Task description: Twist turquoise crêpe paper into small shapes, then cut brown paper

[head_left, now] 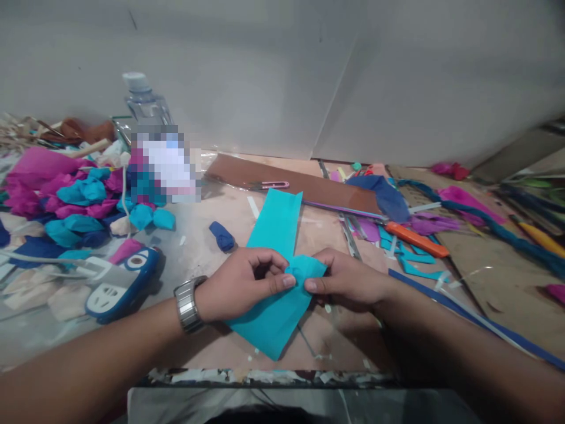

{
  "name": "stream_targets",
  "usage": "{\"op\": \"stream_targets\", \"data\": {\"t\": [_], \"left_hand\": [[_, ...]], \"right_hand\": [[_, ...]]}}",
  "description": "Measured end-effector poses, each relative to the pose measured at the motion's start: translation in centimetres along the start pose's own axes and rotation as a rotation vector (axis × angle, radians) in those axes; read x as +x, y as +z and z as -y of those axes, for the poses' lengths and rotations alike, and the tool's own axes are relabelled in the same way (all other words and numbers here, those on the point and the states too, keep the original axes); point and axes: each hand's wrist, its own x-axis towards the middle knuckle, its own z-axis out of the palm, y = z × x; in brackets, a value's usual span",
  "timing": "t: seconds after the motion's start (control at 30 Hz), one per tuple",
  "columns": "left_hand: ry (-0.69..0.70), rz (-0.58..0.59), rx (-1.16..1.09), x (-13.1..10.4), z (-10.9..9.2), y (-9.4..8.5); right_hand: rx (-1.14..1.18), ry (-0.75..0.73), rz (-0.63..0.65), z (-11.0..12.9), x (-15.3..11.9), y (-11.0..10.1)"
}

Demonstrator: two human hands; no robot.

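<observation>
Both hands pinch a small folded turquoise piece of crepe paper (309,272) between thumbs and fingers. My left hand (251,281), with a metal watch (189,303) at the wrist, grips its left side. On the right edge, my right hand (344,280) holds it between thumb and fingers. Beneath the hands lies a longer turquoise crepe strip (276,227), running from the back toward the table's front edge. A small dark blue twisted paper piece (222,235) lies just beyond my left hand. Some of the fingertips are hidden behind the paper.
A white and blue power strip (123,282) and a heap of coloured paper pieces (75,194) are at left, near a water bottle (148,109). Behind lie pink thread snips (273,185) on a brown sheet (335,191). An orange cutter (417,238) sits at right among scraps.
</observation>
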Motion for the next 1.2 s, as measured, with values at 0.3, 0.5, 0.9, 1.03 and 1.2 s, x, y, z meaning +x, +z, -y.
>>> {"op": "stream_targets", "data": {"t": [0.3, 0.5, 0.9, 1.03, 1.2], "left_hand": [[0.015, 0.112, 0.249, 0.0, -0.6, -1.1], [0.006, 0.147, 0.155, -0.2, -1.0, -1.0], [-0.061, 0.129, 0.072, -0.1, -0.8, -1.2], [-0.002, 0.12, 0.124, -0.1, -0.8, -1.0], [0.029, 0.118, 0.134, -0.1, -0.6, -1.0]], "right_hand": [[0.218, 0.009, -0.062, 0.6, -0.2, -0.4], [0.217, -0.013, -0.079, 0.8, 0.0, 0.1], [0.275, -0.016, -0.071, -0.2, -0.1, -0.5], [0.338, -0.034, -0.02, -0.3, 0.1, -0.1], [0.398, -0.054, -0.06, -0.4, 0.3, 0.1]]}}
